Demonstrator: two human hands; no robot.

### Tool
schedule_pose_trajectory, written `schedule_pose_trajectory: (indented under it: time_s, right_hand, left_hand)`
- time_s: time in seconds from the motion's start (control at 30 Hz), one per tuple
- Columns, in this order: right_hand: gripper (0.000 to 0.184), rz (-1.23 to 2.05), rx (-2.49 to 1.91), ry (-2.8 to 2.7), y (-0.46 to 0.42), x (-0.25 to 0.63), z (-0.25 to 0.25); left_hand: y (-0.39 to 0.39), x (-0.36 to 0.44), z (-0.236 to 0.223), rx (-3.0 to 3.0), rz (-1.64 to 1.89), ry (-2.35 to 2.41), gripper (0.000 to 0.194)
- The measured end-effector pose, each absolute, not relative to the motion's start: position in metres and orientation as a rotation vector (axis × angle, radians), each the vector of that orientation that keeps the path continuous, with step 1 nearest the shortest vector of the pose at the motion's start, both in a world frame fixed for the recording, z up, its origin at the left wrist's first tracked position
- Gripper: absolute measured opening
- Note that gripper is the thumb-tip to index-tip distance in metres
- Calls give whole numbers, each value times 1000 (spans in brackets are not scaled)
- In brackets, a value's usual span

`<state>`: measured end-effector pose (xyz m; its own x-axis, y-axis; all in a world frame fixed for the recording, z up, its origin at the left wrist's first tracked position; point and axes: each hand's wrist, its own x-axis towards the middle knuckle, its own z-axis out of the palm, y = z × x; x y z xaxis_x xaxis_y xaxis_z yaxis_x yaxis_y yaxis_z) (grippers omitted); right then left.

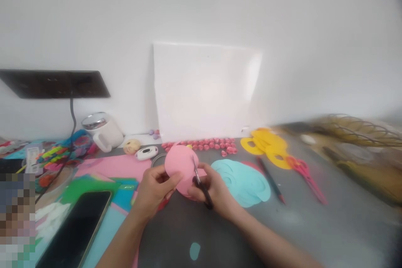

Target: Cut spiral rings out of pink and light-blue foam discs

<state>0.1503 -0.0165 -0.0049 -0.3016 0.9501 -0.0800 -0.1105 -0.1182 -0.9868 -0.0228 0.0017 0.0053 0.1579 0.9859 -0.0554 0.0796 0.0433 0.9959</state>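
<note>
My left hand (154,189) pinches the lower left edge of a pink paper circle (180,165) and holds it up over the grey table (314,226). My right hand (216,192) grips small black-handled scissors (201,184), their blades cutting into the circle from its right side. Just right of my hands lie light blue paper spirals (243,182) flat on the table.
A phone (77,228) lies on coloured paper sheets (103,184) at the left. Yellow paper cut-outs (270,146), pink scissors (306,176) and a dark pencil (271,182) lie to the right. Small pink rolled pieces (204,144) line a white board (204,92) against the wall. A white mug (103,132) stands at the back left.
</note>
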Motion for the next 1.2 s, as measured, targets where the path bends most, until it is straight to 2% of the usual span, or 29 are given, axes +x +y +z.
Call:
schedule_pose_trajectory:
  time_s: [0.47,1.2]
  right_hand:
    - [65,1588,-971,-1272,-15,152,-7]
    - [62,1606,-999,-1285,-16,152,-3]
  left_hand:
    - [-1,-21,14,1382,912,1193,29]
    - [-1,-24,15,1411,920,1207,26]
